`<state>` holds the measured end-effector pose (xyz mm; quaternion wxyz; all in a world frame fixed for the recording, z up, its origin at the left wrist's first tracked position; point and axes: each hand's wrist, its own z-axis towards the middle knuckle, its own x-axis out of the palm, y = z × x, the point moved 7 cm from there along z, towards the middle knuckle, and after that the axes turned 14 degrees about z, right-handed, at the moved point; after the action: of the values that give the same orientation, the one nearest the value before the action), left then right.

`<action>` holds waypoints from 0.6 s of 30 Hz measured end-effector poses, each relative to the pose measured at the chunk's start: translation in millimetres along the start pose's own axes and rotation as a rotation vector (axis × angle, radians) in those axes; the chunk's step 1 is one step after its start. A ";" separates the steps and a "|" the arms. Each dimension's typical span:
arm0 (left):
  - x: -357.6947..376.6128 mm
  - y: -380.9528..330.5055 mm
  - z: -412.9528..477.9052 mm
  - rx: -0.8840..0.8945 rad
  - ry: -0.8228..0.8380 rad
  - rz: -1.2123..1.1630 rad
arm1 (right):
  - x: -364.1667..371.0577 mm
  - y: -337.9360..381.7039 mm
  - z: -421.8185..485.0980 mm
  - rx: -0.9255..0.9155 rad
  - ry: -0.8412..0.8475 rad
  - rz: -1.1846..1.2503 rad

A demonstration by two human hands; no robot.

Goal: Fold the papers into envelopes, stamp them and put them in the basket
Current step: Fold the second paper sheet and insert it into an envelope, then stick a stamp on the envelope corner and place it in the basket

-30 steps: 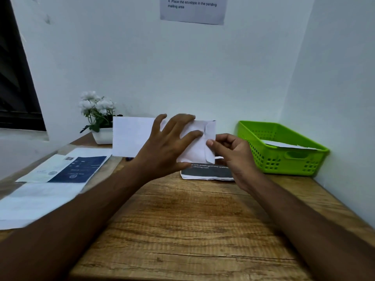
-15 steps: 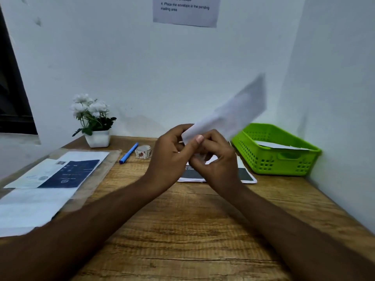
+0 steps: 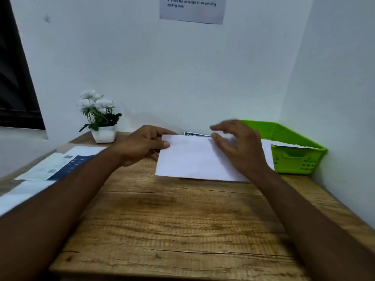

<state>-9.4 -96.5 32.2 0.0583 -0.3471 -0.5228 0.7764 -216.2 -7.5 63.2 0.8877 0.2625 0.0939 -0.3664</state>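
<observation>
Left hand [image 3: 146, 142] pinches the white envelope [image 3: 192, 159] at its left edge, thumb on top. Right hand [image 3: 239, 147] hangs over its right end, fingers loose and blurred; whether they touch is unclear. Just right of those fingers, the green basket [image 3: 294, 161] holds a white sheet [image 3: 288, 144]. Above the fingertips, the wall notice [image 3: 192, 9] reads "Place the envelope in the pending mailing area".

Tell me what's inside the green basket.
A white sheet lies in the basket, its edge along the near rim. The near wall and the right hand hide the rest of the inside.
</observation>
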 end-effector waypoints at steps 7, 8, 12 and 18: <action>6.9 38.0 -13.6 -0.229 0.452 0.125 | 48.2 -21.7 -31.4 0.400 0.763 0.238; 7.8 41.0 -15.0 -0.233 0.506 0.202 | 51.0 -20.0 -34.6 0.411 0.817 0.245; 6.0 47.6 -15.6 -0.224 0.608 0.397 | 55.0 -17.8 -38.8 0.376 0.896 0.219; -1.6 56.2 -14.0 -0.289 0.629 0.602 | 61.8 -24.5 -44.2 0.373 0.917 0.198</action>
<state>15.5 -111.5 -17.9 -0.0630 -0.7068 -0.4584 0.5351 -188.1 -35.6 -6.0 0.7235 0.5583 0.3819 -0.1379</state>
